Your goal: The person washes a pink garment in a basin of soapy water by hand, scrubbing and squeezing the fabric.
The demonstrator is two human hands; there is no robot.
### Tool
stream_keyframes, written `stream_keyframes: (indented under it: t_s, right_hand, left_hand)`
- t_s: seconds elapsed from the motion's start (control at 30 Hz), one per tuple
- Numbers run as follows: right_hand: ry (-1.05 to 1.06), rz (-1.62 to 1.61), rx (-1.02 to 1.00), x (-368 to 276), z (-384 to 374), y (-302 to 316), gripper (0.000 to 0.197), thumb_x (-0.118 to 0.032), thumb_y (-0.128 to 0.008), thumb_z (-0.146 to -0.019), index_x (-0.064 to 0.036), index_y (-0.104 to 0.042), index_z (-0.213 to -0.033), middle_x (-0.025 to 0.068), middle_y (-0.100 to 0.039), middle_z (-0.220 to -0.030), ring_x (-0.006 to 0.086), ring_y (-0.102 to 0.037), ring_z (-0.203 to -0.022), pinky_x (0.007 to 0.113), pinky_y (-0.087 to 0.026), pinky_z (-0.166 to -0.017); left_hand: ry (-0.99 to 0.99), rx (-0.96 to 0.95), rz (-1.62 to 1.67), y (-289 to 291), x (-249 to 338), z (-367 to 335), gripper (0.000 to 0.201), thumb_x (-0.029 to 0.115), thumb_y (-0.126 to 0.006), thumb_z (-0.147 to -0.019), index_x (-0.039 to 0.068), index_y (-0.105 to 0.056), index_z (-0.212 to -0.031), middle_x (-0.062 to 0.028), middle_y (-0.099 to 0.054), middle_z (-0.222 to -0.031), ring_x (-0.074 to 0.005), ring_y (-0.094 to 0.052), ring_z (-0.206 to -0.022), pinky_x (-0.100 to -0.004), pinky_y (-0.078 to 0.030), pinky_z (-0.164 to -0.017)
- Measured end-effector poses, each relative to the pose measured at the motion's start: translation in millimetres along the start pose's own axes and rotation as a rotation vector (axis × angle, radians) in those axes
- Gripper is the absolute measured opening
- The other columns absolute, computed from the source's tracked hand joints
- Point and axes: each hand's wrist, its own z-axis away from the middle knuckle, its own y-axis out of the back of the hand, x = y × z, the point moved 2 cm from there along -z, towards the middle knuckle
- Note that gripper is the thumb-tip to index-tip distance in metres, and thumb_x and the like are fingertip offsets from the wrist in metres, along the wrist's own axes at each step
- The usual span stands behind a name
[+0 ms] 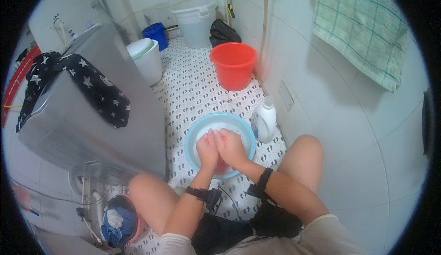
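A light blue basin (pixel 189 147) with whitish, sudsy water stands on the floor between my knees. Over it, my left hand (pixel 207 151) and my right hand (pixel 231 147) are pressed against each other, fingers closed. A reddish cloth (pixel 222 167) shows below and between them, mostly covered by the hands; its exact kind is hidden. Just right of the basin stands a white detergent bottle (pixel 264 121) with a handle, upright. Each forearm wears a black strap with a small device.
Ahead stand a red bucket (pixel 233 67), a white toilet (pixel 146 60), a blue bucket (pixel 156 35) and a large pale tub (pixel 195 23). A grey appliance (pixel 105 131) at left carries a black star-patterned cloth (pixel 94 83). Clothes fill a pinkish bucket (pixel 139 227). A green checked towel (pixel 360 30) hangs right.
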Motion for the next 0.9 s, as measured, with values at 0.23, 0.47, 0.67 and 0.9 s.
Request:
stream_keyframes:
  t_s: [0.23, 0.47, 0.67, 0.9]
  right_hand:
    - [-0.070, -0.036, 0.056, 15, 0, -6, 0.038, -0.026, -0.053, -0.100, 0.0030, -0.061, -0.076, 0.0254, -0.058, -0.065, 0.0352, -0.059, -0.058, 0.045, -0.044, -0.058]
    - [-0.149, -0.018, 0.068, 20, -13, 7, 0.038, -0.026, -0.056, -0.097, 0.0030, -0.059, -0.072, 0.0267, -0.059, -0.067, 0.0437, -0.059, -0.062, 0.049, -0.045, -0.059]
    - [-0.093, -0.029, 0.037, 2, 1, 2, 0.041, -0.027, -0.059, -0.096, 0.0027, -0.057, -0.069, 0.0267, -0.058, -0.065, 0.0439, -0.059, -0.060, 0.049, -0.045, -0.058]
    - [-0.138, -0.023, 0.016, -15, 16, 4, 0.041, -0.029, -0.057, -0.097, 0.0011, -0.057, -0.069, 0.0260, -0.059, -0.067, 0.0428, -0.058, -0.059, 0.049, -0.045, -0.058]
  left_hand:
    - [0.026, -0.024, -0.076, -7, -10, -4, 0.045, 0.029, -0.050, -0.104, -0.004, -0.066, -0.077, -0.0055, -0.061, -0.063, -0.0102, -0.049, -0.061, -0.0327, -0.043, -0.057]
    - [0.000, -0.113, -0.045, -12, 1, 3, 0.046, 0.028, -0.052, -0.103, -0.001, -0.059, -0.068, -0.0044, -0.053, -0.057, -0.0101, -0.043, -0.057, -0.0337, -0.037, -0.053]
    - [-0.003, -0.047, -0.017, -4, -3, 5, 0.048, 0.028, -0.052, -0.103, 0.000, -0.054, -0.064, -0.0006, -0.051, -0.057, -0.0089, -0.041, -0.056, -0.0325, -0.036, -0.051]
    - [-0.027, -0.020, -0.016, 1, -11, 3, 0.047, 0.026, -0.054, -0.101, -0.003, -0.052, -0.064, -0.0094, -0.051, -0.055, -0.0125, -0.041, -0.056, -0.0368, -0.037, -0.053]
